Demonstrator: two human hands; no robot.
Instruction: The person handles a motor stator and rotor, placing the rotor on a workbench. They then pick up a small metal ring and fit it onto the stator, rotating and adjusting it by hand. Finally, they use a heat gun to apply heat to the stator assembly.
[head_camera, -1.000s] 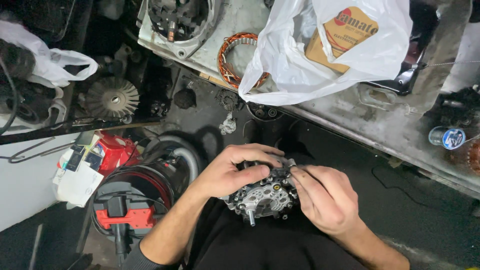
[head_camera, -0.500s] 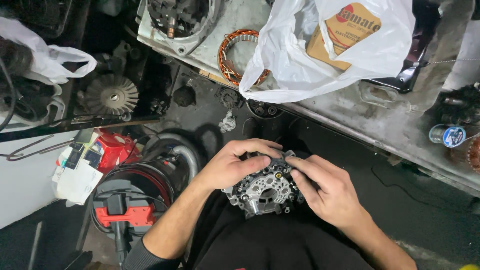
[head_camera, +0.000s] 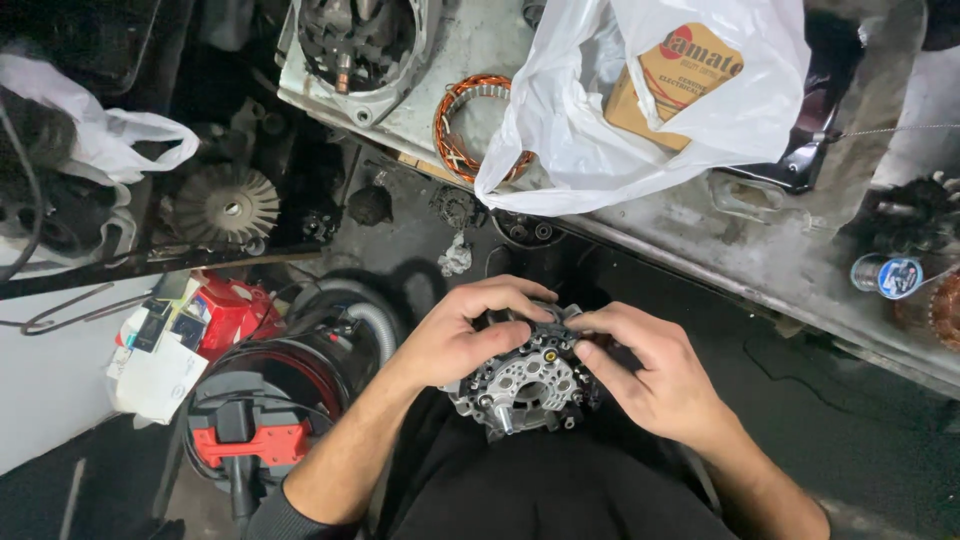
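Observation:
A round grey metal alternator part (head_camera: 522, 388) with holes, bolts and black fittings rests on my lap, over dark clothing. My left hand (head_camera: 465, 335) curls over its upper left side, fingers bent across the top rim. My right hand (head_camera: 655, 375) holds its right side, with thumb and fingertips pressed near a small yellow-tipped fitting on the top edge. Both hands grip the part between them.
A dirty workbench (head_camera: 800, 270) runs across the upper right, carrying a white plastic bag with a cardboard box (head_camera: 650, 100), a copper stator winding (head_camera: 465, 125) and an alternator housing (head_camera: 355, 50). A red and black vacuum cleaner (head_camera: 265, 420) with hose stands at lower left, beside a finned rotor (head_camera: 225, 205).
The part has been turned in my hands so its perforated plate faces up. My right hand's fingers have shifted toward the part's top edge. The view has drifted slightly.

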